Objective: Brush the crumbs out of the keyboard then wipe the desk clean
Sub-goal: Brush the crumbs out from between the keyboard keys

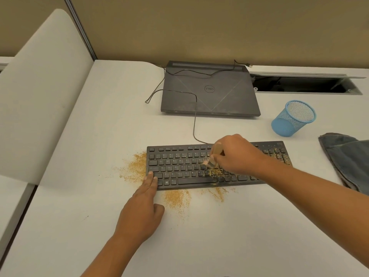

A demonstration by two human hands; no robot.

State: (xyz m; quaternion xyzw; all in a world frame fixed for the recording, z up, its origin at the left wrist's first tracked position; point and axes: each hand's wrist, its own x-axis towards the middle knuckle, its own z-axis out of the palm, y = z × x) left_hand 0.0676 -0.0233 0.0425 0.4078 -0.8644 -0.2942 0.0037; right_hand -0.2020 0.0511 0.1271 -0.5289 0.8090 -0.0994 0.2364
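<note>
One keyboard (179,168), one brush (216,151), one cloth (348,162)

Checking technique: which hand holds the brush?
The right hand grips the brush over the keyboard. The left hand holds nothing and lies flat, fingertips on the near-left corner.

Right hand (237,154) grips a small wooden-handled brush (214,155), bristles down on the black keyboard (179,166) mid-row. Left hand (142,208) lies flat, fingertips on its near-left corner. Tan crumbs (175,197) scatter the white desk (79,206) (more among the right-hand keys).
</note>
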